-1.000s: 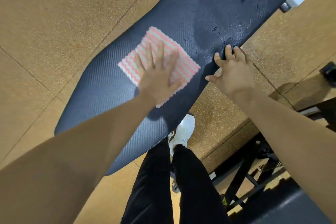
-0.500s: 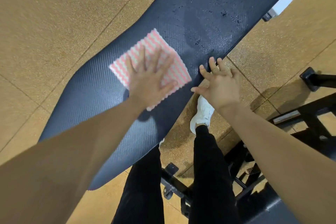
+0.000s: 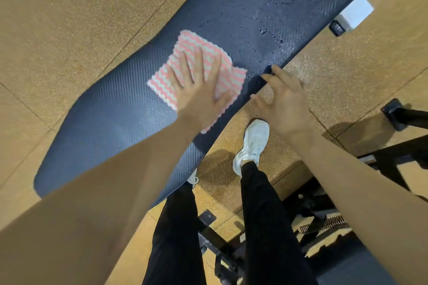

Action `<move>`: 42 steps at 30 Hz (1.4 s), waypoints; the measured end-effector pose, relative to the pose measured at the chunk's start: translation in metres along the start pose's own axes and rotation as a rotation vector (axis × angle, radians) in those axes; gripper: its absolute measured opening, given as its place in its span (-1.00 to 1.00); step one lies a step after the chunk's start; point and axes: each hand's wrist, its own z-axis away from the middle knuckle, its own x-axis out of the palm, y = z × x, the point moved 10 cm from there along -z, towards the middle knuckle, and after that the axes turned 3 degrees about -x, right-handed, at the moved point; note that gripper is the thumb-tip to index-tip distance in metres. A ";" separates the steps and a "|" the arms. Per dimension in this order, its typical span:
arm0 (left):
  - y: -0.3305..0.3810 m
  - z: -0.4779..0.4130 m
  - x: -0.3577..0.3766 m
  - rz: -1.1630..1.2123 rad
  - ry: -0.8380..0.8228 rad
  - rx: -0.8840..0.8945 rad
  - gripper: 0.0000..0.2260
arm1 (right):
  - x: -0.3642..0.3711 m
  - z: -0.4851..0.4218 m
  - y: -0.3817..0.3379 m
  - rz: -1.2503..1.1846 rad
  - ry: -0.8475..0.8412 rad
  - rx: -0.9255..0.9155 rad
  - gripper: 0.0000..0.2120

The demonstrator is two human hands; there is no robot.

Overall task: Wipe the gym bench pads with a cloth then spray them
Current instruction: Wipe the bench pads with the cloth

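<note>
A long dark textured bench pad runs diagonally from lower left to upper right, with wet droplets on its upper part. A pink-and-white striped cloth lies flat on the pad's middle. My left hand presses on the cloth with straight, spread fingers. My right hand hovers at the pad's near edge, fingers relaxed, its fingertips touching the edge. No spray bottle is in view.
Tan speckled floor lies on both sides of the pad. My legs in black trousers and a white shoe stand under the pad's near edge. A black metal frame and a spring sit at the right. A white frame end shows upper right.
My left hand has slid the cloth along the pad toward its near edge. My right hand has stayed at that edge. The camera view has shifted, showing more of the legs.
</note>
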 end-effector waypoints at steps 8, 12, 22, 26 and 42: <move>0.045 0.042 0.026 -0.103 -0.036 0.211 -0.30 | -0.021 -0.052 0.053 0.050 -0.034 0.039 -0.24; 0.023 0.016 0.012 -0.140 -0.036 0.208 -0.33 | -0.024 -0.070 0.055 0.073 -0.098 -0.017 -0.19; -0.016 -0.096 -0.050 0.029 0.003 -0.177 -0.30 | -0.027 -0.083 0.061 0.045 -0.133 -0.095 -0.19; 0.022 -0.098 -0.045 -0.007 -0.005 -0.162 -0.27 | -0.029 -0.083 0.066 0.044 -0.118 -0.135 -0.25; 0.076 -0.009 0.001 -0.127 -0.092 0.287 -0.41 | -0.033 -0.086 0.069 0.077 -0.131 -0.221 -0.47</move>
